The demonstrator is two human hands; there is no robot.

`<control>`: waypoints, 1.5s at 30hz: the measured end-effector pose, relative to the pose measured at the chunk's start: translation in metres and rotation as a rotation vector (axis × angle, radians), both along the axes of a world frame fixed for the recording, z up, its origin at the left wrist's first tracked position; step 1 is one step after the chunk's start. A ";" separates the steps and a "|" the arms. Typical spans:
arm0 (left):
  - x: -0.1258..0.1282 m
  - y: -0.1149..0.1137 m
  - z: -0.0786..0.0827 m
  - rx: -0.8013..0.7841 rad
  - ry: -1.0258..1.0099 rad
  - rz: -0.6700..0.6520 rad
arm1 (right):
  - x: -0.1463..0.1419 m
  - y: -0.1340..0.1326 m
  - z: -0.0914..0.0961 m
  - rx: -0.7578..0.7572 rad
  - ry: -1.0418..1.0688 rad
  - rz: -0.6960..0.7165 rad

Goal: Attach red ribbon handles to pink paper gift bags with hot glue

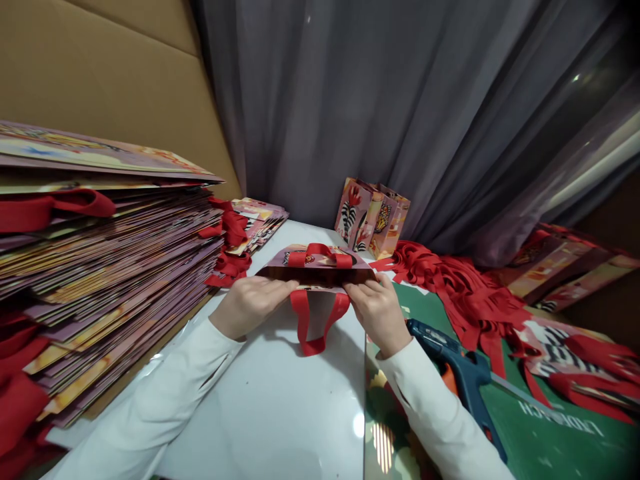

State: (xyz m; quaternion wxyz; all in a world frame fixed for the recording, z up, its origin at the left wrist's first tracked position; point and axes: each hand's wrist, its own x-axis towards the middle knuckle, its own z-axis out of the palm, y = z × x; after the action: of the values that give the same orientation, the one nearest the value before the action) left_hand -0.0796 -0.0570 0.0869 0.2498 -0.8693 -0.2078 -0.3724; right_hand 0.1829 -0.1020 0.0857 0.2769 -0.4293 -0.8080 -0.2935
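A patterned paper gift bag point(275, 264) lies on the white tabletop before me, its mouth parted and facing me. One red ribbon handle point(315, 343) hangs from the near edge; another red handle point(325, 252) lies over the far panel. My left hand point(255, 300) grips the left part of the near rim, fingers closed along it. On the right part of the same rim, my right hand point(377, 303) is closed in the same way. The inside of the bag is dark, and the fingertips are partly hidden.
A tall stack of flat gift bags point(130, 260) fills the left. Two bags point(360, 213) stand at the back near a grey curtain point(320, 113). A heap of red ribbons point(460, 287) and a blue-green glue gun point(470, 373) lie on a green sheet point(525, 440) at right.
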 end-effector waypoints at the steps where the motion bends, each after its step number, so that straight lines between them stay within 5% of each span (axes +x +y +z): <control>1: 0.000 0.000 0.000 0.024 0.005 0.003 | 0.000 0.000 0.000 0.001 -0.004 -0.003; 10: 0.024 -0.013 -0.002 -0.041 0.000 -0.012 | -0.015 -0.007 0.000 -0.072 -0.066 -0.117; 18: 0.031 -0.021 -0.013 -0.190 -0.207 -0.059 | -0.022 -0.012 0.000 -0.059 -0.069 -0.101; 28: 0.021 -0.017 -0.001 0.268 -0.019 -0.140 | -0.016 -0.013 0.012 -0.150 0.075 -0.043; 45: 0.023 -0.020 -0.009 0.126 -0.132 -0.023 | -0.011 -0.016 0.020 -0.151 0.081 -0.028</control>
State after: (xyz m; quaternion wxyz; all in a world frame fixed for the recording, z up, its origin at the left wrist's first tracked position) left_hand -0.0568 -0.0772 0.0779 0.2854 -0.8278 -0.1901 -0.4440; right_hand 0.1719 -0.1175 0.1053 0.2721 -0.4716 -0.8100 -0.2180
